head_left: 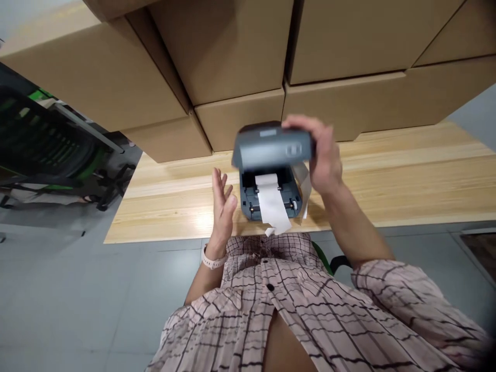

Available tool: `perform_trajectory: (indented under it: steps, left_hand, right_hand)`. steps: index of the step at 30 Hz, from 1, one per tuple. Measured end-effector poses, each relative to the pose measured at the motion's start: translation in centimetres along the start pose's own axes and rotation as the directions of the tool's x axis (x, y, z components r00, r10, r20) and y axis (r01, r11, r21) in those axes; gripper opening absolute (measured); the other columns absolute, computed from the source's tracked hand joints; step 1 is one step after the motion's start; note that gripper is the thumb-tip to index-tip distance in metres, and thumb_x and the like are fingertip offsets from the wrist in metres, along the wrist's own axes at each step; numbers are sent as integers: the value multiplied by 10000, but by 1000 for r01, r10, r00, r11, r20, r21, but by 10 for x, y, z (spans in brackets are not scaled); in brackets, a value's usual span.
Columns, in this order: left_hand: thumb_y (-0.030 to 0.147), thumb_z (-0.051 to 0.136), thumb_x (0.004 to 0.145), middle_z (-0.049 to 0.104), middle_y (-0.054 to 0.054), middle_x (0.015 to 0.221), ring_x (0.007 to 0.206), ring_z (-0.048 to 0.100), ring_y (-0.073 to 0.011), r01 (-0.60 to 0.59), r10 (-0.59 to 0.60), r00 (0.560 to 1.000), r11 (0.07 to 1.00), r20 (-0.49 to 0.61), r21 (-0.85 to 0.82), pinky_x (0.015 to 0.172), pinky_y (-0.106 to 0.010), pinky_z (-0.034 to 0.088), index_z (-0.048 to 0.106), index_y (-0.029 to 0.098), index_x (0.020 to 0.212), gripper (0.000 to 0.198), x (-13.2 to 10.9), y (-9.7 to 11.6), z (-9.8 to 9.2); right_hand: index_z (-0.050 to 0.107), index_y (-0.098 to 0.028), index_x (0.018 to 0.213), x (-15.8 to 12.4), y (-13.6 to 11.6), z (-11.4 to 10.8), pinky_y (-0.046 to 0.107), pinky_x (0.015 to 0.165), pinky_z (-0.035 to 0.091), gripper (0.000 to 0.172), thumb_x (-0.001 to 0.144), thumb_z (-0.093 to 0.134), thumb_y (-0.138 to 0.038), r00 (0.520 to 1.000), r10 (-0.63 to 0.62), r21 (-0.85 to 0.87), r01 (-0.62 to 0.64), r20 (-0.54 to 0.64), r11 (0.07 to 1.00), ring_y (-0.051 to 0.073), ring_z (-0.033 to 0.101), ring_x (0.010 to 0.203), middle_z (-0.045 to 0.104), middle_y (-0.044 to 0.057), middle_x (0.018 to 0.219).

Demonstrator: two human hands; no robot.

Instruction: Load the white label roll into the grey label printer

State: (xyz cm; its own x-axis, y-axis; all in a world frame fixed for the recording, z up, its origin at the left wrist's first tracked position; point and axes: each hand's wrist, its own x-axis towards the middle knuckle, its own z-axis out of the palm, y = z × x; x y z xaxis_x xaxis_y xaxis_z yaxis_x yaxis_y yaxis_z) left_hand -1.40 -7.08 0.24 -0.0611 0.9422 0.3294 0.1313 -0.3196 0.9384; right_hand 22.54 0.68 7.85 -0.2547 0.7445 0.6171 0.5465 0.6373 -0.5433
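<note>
I see, over head camera, long surface (406, 181) in pale wood grain. Cardboard boxes (240, 116) stand in row along its far side. Dark blue-grey printer (271, 152) sits near front edge, before boxes. Below, I make out grey tiled floor (116, 289); dark wheeled chair (54, 144) stands there, at left.

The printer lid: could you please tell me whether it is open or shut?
Open: the right hand holds the lid raised, and paper shows inside the printer below it.
</note>
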Motion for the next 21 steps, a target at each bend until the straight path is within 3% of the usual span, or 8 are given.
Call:
perform_trajectory:
  steps: [3, 5, 9, 12, 16, 18, 21]
  left_hand:
    - [865, 590, 907, 185, -31, 1867, 1721, 207, -393, 16, -16, 999, 999, -29, -28, 1360, -578, 333, 241, 464, 1725, 976, 10, 2, 5]
    - [821, 675, 889, 210, -59, 1859, 1720, 204, -404, 78, -77, 997, 996, 17, -49, 1369, -584, 316, 260, 427, 1727, 1014, 11, 1, 12]
    - [691, 750, 918, 245, -93, 1849, 1715, 236, -377, 190, -178, 977, 977, 116, -101, 1390, -551, 293, 235, 367, 1739, 1022, 4, -2, 23]
    - [656, 753, 931, 277, -92, 1839, 1698, 289, -372, 191, -176, 977, 973, 119, -128, 1381, -533, 321, 242, 361, 1735, 997, 4, 0, 24]
    - [663, 723, 946, 327, -79, 1818, 1695, 293, -364, 139, -129, 985, 986, 110, -90, 1383, -510, 317, 316, 347, 1710, 922, 5, 3, 23]
    - [663, 636, 998, 338, -70, 1812, 1689, 310, -351, 77, -75, 995, 997, 71, -22, 1380, -521, 312, 319, 360, 1709, 835, -7, 0, 23]
    - [683, 581, 1004, 376, -72, 1776, 1687, 281, -369, -170, 189, 980, 955, -56, 242, 1382, -615, 247, 369, 366, 1682, 778, -46, -14, 23]
  right_hand:
    - [652, -307, 1504, -59, -12, 7, 598, 1297, 437, 489, 1158, 334, -443, 999, 18, 39, -17, -31, 999, 295, 544, 1544, 689, 73, 1529]
    - [676, -280, 1470, -79, -15, 11, 587, 1317, 414, 464, 1158, 353, -397, 1000, 21, 37, -21, -11, 999, 286, 512, 1576, 666, 80, 1566]
    - [629, -274, 1518, -89, -12, 15, 585, 1341, 359, 456, 1161, 359, -360, 998, 21, -49, -18, 52, 999, 278, 444, 1627, 592, 73, 1656]
    - [602, -304, 1539, -89, -11, 16, 606, 1361, 299, 471, 1165, 322, -360, 997, 34, -96, -27, 71, 995, 274, 425, 1639, 559, 49, 1687]
    - [590, -340, 1540, -92, -10, 18, 632, 1366, 259, 489, 1161, 282, -366, 995, 65, -93, -58, 76, 994, 274, 392, 1657, 533, 21, 1708]
    - [591, -332, 1535, -92, -9, 19, 627, 1370, 248, 488, 1162, 279, -365, 995, 66, -77, -61, 71, 995, 270, 391, 1657, 536, 27, 1706]
    - [607, -318, 1512, -92, -8, 20, 614, 1371, 245, 489, 1164, 267, -365, 996, 62, -57, -58, 69, 997, 261, 394, 1656, 553, 31, 1693]
